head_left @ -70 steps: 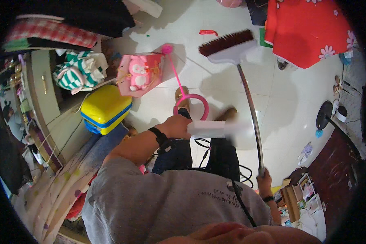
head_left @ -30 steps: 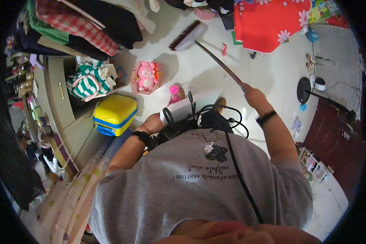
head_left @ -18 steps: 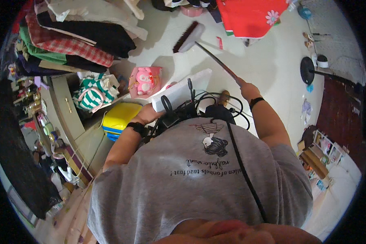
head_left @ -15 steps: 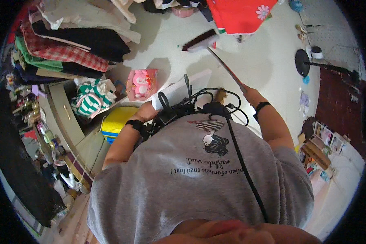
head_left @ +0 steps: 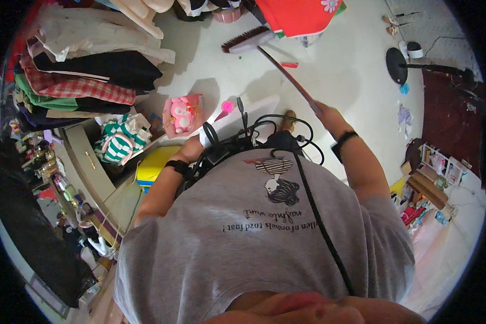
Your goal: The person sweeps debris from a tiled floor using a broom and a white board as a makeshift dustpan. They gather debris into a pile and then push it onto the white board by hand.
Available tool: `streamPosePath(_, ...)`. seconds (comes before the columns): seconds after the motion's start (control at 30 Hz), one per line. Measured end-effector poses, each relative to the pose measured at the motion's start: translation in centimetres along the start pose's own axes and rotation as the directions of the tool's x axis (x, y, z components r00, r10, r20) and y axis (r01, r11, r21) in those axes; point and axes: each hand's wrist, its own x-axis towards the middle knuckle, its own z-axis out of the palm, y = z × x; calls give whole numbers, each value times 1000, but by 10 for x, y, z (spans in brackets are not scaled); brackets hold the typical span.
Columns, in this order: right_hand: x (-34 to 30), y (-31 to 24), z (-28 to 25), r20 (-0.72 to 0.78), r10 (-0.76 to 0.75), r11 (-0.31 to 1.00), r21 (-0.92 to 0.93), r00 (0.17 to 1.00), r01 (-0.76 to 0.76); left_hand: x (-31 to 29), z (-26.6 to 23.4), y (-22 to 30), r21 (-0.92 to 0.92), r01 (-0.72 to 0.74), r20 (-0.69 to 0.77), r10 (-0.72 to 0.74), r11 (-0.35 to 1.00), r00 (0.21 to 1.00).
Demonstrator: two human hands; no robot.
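Observation:
My right hand (head_left: pixel 332 119) is wrapped round the dark handle of a broom (head_left: pixel 287 78). The broom's head, with dark bristles (head_left: pixel 245 39), rests on the pale floor beside a hanging red cloth (head_left: pixel 299 16). Low at my left side, my left hand (head_left: pixel 191 148) grips the edge of a flat white panel-like thing (head_left: pixel 263 109). Black cables (head_left: pixel 242 132) at my waist partly cover that panel, and its kind cannot be made out. A small red piece (head_left: pixel 289 65) lies on the floor right of the broom head.
Clothes (head_left: pixel 97 70) are heaped at the left, above an open drawer. A pink plush toy in a box (head_left: pixel 182 115), a green-and-white checked bag (head_left: pixel 125 138) and a yellow container (head_left: pixel 155 164) stand near my left arm. A round black base (head_left: pixel 397 66) is at the right.
The broom head has moved left and slightly away, leaving the red piece to its right. A pink round-ended thing now shows beside the white panel. Both hands keep their grips.

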Motion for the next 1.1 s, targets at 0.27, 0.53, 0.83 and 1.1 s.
streamPosePath(0.27,33,30,42,2,76,953,-296,997,-72,-14,-10,42,14,38,0,-38,999,999)
streamPosePath(0.53,-103,102,-57,9,459,769,-505,888,-392,19,-13,51,180,210,76,-226,961,971)
streamPosePath(0.83,-180,154,-93,-142,425,722,-542,894,-429,55,10,64,181,40,140,-66,983,988)
streamPosePath(1.1,-115,190,-65,-78,341,904,-247,937,-350,95,54,99,285,24,81,-49,958,995)
